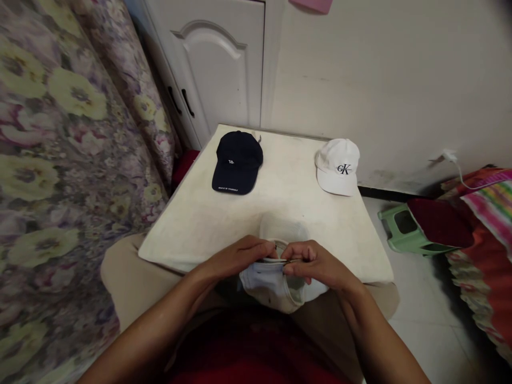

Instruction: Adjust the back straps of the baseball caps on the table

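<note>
Pale cloth likely gives easily, so the cap [266, 290], at the near edge of the counter [288, 176], seems best steadied by left hand [245, 253] and right hand [322, 265], fingers nearly closed on its band.

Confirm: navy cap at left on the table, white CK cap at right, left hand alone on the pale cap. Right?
Not quite: the left hand isn't alone; the head view shows the right hand on the pale cap too. The rest holds: navy cap at left on the table, white CK cap at right.
</note>
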The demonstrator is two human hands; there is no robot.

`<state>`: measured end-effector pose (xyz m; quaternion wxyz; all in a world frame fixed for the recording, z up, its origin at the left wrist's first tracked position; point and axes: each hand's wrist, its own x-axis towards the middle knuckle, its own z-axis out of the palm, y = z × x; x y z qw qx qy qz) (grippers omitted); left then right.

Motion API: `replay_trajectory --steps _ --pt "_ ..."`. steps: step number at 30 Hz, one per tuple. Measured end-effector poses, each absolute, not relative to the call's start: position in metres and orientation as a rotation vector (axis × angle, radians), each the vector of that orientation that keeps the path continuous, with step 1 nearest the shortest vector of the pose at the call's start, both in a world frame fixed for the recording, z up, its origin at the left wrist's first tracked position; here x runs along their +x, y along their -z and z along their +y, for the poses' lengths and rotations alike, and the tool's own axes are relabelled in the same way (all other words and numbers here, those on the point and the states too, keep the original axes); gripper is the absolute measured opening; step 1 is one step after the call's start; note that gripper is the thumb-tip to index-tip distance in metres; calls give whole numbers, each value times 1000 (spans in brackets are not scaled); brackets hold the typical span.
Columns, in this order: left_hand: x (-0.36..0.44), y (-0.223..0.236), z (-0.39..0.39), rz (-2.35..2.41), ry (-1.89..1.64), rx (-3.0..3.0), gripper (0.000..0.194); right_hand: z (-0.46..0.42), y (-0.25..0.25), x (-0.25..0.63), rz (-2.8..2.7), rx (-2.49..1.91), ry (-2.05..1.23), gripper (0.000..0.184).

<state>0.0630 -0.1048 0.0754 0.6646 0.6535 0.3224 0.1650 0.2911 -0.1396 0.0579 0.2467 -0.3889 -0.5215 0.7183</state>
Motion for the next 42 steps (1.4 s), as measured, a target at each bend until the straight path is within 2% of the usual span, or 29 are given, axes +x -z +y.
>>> replay_trajectory --steps 10,24,33,42 --pt "64 -76 -107 738 -406 1408 46 -137 -54 290 -1451 -1139 -1895 19" --pt "69 -76 -109 726 -434 1514 41 -142 -64 281 -1459 -1041 -1757 20" --pt "54 -73 -105 739 -389 1466 38 -145 -60 301 -1426 -961 -1967 27" --pt "58 -72 -90 633 -211 1468 29 -145 -55 297 -1305 -972 -1947 27"
